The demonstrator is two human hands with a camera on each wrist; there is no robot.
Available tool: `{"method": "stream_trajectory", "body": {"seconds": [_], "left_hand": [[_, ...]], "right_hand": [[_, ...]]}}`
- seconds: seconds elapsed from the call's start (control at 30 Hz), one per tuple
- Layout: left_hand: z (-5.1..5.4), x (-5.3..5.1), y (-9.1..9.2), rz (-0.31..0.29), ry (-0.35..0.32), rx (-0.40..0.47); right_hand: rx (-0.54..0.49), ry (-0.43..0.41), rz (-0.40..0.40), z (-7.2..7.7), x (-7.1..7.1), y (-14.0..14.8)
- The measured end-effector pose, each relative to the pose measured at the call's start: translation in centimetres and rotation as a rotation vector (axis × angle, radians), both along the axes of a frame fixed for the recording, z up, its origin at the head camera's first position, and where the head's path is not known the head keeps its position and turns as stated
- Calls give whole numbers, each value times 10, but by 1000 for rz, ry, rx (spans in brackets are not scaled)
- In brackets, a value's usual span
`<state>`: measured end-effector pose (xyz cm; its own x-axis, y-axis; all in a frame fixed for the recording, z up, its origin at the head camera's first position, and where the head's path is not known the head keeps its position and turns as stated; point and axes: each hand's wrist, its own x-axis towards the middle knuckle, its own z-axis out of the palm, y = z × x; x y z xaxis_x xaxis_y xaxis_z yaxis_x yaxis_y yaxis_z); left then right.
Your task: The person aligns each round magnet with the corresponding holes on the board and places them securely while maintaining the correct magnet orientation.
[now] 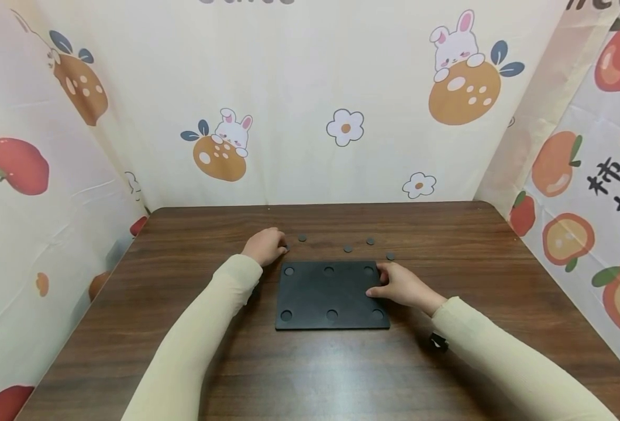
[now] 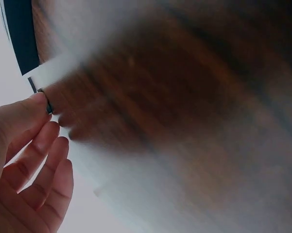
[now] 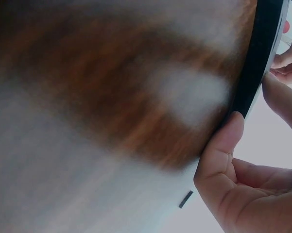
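Observation:
A flat black rectangular board (image 1: 333, 292) with several round recesses lies on the table. My left hand (image 1: 265, 247) is just beyond its far left corner. Between the left thumb and index finger I pinch a small dark disc (image 2: 47, 104), seen nearly edge-on in the left wrist view. My right hand (image 1: 402, 285) grips the board's right side, its thumb over the top face and its index finger by the far right corner. In the right wrist view the right thumb (image 3: 228, 133) presses against the board's edge. The other right fingertips are partly hidden.
Behind the board lie more small dark discs: one disc (image 1: 302, 238) near the left hand, a middle disc (image 1: 347, 249), a farther disc (image 1: 370, 241) and a right disc (image 1: 391, 256). The brown wooden table (image 1: 210, 380) meets printed curtains (image 1: 299, 88) at its back and sides.

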<state>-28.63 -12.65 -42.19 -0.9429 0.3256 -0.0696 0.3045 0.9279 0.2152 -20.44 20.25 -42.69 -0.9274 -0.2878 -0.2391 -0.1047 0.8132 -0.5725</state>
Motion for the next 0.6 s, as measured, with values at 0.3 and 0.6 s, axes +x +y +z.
{"method": "stream_trajectory", "body": {"seconds": [0.3,0.6], "left_hand": [[1,0,0,-9,-23,-5],[5,6,0,-8,-37,36]], "right_hand": [[0,-12,-6,0,0,0],[-3,-8,1,1,0,-1]]}}
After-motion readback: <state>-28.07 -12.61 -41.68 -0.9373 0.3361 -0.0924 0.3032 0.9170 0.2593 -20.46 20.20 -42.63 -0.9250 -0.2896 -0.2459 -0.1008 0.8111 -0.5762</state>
